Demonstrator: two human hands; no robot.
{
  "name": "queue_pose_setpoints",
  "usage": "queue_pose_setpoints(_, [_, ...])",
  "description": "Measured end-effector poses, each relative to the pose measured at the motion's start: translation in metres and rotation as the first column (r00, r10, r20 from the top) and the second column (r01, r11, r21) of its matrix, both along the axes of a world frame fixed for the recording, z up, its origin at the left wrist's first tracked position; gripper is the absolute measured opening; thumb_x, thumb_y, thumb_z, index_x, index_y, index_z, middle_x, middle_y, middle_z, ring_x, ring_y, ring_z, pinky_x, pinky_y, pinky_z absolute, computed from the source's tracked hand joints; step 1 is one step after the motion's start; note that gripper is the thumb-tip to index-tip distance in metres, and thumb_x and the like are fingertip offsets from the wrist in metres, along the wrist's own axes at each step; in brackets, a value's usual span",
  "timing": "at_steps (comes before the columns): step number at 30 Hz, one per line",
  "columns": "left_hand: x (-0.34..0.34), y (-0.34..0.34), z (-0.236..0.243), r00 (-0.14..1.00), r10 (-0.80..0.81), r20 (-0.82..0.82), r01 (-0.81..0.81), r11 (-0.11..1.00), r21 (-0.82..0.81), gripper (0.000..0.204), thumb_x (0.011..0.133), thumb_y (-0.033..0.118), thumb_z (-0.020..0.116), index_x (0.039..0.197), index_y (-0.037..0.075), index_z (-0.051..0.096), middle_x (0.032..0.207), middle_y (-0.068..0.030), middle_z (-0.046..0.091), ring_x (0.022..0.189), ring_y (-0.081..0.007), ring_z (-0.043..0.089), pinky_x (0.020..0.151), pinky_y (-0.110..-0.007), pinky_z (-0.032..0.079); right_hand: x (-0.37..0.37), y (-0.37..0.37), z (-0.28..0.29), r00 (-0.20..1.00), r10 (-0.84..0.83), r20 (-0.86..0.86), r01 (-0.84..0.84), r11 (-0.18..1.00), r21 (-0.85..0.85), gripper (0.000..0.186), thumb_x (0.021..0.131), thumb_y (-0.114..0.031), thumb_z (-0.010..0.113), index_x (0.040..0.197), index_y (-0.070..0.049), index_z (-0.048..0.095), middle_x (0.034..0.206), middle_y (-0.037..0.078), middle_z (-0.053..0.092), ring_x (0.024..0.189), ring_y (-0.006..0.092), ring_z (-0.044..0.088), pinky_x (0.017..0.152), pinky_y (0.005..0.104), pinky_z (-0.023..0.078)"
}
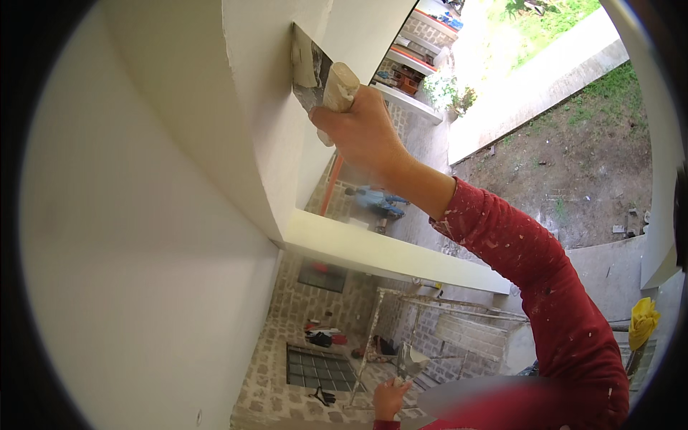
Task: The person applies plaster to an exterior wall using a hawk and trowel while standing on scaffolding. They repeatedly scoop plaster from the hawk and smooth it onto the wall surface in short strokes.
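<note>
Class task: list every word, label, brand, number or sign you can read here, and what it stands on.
None can be read.
Upper scraper, in the right hand: no lettering shows.
Lower scraper, in the left hand: too small to tell.
White wall: one small mark, too unclear to read.
Yellow cloth or bag: no lettering shows.

Two scrapers (321, 75) (411, 362), one yellow bundle (643, 322), one person in blue (375, 200)

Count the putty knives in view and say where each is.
2: one putty knife in the right hand, up by the pale surface; a second putty knife in the left hand, low in view.
</note>
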State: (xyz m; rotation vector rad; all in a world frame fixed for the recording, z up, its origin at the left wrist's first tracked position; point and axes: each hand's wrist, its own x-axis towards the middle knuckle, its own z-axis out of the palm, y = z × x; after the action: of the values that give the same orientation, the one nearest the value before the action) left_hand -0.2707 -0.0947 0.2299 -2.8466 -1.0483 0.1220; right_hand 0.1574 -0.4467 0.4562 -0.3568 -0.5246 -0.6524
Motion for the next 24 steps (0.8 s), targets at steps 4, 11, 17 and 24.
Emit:
queue_pose_setpoints(4, [0.005, 0.0, -0.005, 0.972, -0.232, -0.026, 0.232, 0.973, 0.016, 0.07, 0.088, 0.057, 0.08, 0.123, -0.004, 0.076, 0.101, -0.0293, 0.076, 0.097, -0.0466, 0.072, 0.082, -0.052, 0.056, 0.049, -0.018, -0.004, 0.957, 0.254, -0.137, -0.239, 0.964, 0.116, 0.02, 0.092, -0.011, 0.066, 0.098, 0.008, 0.069, 0.079, 0.014, 0.066, 0.076, 0.0238, 0.064, 0.069, 0.0426, 0.052])
queue_pose_setpoints(11, [0.0, -0.006, -0.013, 0.978, -0.183, 0.1, 0.171, 0.978, 0.116, 0.062, 0.091, 0.056, 0.078, 0.116, -0.001, 0.077, 0.092, -0.0268, 0.075, 0.087, -0.0457, 0.073, 0.075, -0.051, 0.056, 0.097, -0.046, 0.039, 0.954, 0.3, -0.026, -0.281, 0.92, 0.273, 0.029, 0.093, -0.003, 0.067, 0.116, 0.015, 0.067, 0.099, 0.02, 0.069, 0.087, 0.0251, 0.067, 0.077, 0.0398, 0.054])
queue_pose_setpoints(17, [0.044, -0.012, 0.019, 0.889, -0.432, 0.152, 0.401, 0.895, 0.194, 0.046, 0.09, 0.037, 0.081, 0.106, -0.005, 0.073, 0.08, -0.0216, 0.071, 0.079, -0.0419, 0.071, 0.068, -0.048, 0.053, -0.042, -0.002, -0.003, 0.989, 0.15, 0.001, -0.149, 0.983, -0.106, 0.015, 0.096, -0.007, 0.062, 0.105, 0.005, 0.064, 0.084, 0.01, 0.064, 0.079, 0.0179, 0.063, 0.071, 0.0358, 0.051])
queue_pose_setpoints(24, [0.111, -0.029, 0.055, 0.794, -0.287, 0.535, 0.379, 0.923, -0.066, 0.03, 0.082, 0.012, 0.084, 0.1, -0.005, 0.069, 0.078, -0.0181, 0.066, 0.069, -0.0277, 0.063, 0.067, -0.038, 0.051, -0.117, 0.033, -0.149, 0.938, 0.021, 0.347, 0.16, 0.86, -0.484, 0.065, 0.091, 0.002, 0.074, 0.153, -0.004, 0.055, 0.15, 0.016, 0.06, 0.143, 0.0329, 0.053, 0.121, 0.0462, 0.041])
